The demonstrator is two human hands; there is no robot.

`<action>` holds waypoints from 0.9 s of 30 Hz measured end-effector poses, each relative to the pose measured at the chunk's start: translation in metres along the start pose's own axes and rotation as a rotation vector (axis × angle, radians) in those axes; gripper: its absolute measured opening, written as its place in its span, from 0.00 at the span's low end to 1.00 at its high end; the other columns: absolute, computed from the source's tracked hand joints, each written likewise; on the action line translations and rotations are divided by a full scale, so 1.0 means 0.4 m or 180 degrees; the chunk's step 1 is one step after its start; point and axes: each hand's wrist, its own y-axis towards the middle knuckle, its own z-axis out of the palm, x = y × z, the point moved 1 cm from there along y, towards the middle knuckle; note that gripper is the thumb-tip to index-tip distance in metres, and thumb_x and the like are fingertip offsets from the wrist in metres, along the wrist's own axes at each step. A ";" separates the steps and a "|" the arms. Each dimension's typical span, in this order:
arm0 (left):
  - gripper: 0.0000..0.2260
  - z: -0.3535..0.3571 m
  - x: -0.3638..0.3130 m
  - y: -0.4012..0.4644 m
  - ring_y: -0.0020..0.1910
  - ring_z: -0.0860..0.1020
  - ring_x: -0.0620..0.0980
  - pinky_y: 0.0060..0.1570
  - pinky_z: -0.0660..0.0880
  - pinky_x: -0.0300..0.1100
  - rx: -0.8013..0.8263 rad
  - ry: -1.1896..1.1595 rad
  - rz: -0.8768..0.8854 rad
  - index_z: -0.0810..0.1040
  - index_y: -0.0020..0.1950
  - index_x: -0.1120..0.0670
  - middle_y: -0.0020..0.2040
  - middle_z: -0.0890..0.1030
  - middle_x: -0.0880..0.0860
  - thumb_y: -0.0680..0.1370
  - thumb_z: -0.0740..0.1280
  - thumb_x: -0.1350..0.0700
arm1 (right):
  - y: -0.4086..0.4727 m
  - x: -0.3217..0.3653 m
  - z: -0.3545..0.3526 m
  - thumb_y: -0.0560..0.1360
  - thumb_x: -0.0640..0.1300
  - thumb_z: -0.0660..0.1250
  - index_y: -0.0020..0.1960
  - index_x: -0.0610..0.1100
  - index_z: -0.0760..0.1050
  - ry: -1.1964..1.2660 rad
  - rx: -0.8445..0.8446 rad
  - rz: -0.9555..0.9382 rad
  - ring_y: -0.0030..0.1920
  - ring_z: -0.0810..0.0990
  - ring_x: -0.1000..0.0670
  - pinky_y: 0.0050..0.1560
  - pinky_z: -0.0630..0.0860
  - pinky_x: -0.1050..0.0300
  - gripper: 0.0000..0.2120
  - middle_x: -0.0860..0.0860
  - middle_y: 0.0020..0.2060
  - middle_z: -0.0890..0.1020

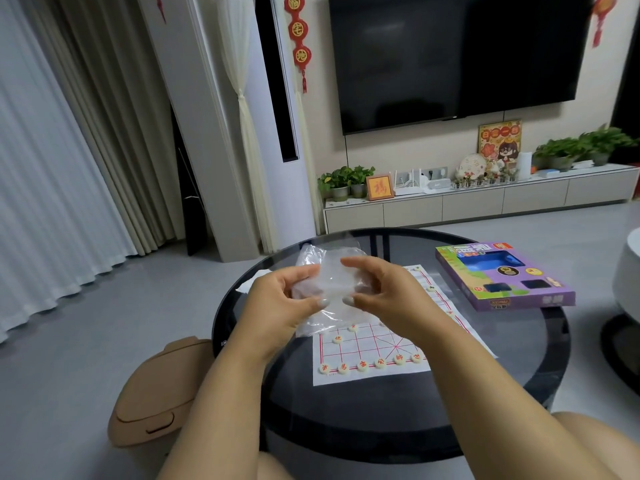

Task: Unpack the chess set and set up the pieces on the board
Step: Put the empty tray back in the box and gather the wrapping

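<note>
a crumpled clear plastic bag [323, 278] is held up between both hands above the round dark glass table [519, 368]; the left hand [282, 299] and the right hand [377, 292] each pinch it with thumb and fingers. whether anything is inside the bag cannot be told. below it lies the white paper chess board with red lines [367, 344], with round cream chess pieces with red characters [363, 365] along its near edge. right of it, well apart, sits an open purple cardboard box [502, 275] with a blue tray [485, 263] inside.
</note>
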 end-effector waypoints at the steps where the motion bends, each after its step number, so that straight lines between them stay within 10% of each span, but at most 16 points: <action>1: 0.20 0.000 -0.005 -0.002 0.45 0.82 0.43 0.37 0.77 0.30 -0.0036 0.0184 0.0036 0.80 0.58 0.48 0.49 0.82 0.46 0.70 0.76 0.63 | 0.000 0.003 0.000 0.72 0.42 0.71 0.65 0.53 0.72 -0.0147 -0.0043 -0.0053 0.48 0.77 0.56 0.45 0.76 0.67 0.22 0.54 0.50 0.76; 8: 0.05 -0.021 -0.034 -0.001 0.54 0.70 0.39 0.50 0.68 0.34 0.0075 0.2002 0.0711 0.81 0.38 0.46 0.51 0.76 0.39 0.69 0.76 0.49 | -0.002 0.018 -0.024 0.71 0.50 0.72 0.46 0.51 0.80 -0.0982 -0.0273 -0.0675 0.58 0.67 0.58 0.52 0.64 0.65 0.06 0.60 0.55 0.71; 11: 0.02 -0.009 -0.044 -0.018 0.43 0.79 0.42 0.45 0.76 0.43 0.0542 0.1412 0.0532 0.83 0.41 0.49 0.41 0.83 0.45 0.73 0.74 0.53 | -0.006 0.027 -0.027 0.72 0.48 0.71 0.49 0.53 0.76 -0.0233 -0.0186 -0.0486 0.52 0.75 0.59 0.47 0.70 0.65 0.08 0.60 0.52 0.77; 20: 0.17 0.069 -0.013 -0.038 0.46 0.84 0.47 0.42 0.81 0.42 -0.0573 -0.0705 0.0439 0.76 0.61 0.44 0.48 0.85 0.49 0.75 0.71 0.59 | -0.013 0.010 0.046 0.72 0.52 0.70 0.73 0.58 0.56 0.2145 -0.0457 0.1005 0.55 0.78 0.45 0.55 0.78 0.50 0.35 0.48 0.63 0.72; 27: 0.13 0.039 0.015 -0.025 0.50 0.82 0.47 0.46 0.80 0.38 0.0062 -0.0435 0.0224 0.83 0.54 0.47 0.51 0.84 0.48 0.76 0.69 0.63 | -0.009 0.010 0.031 0.74 0.38 0.69 0.60 0.66 0.67 0.1458 -0.0622 0.0296 0.40 0.81 0.48 0.42 0.80 0.51 0.26 0.44 0.45 0.79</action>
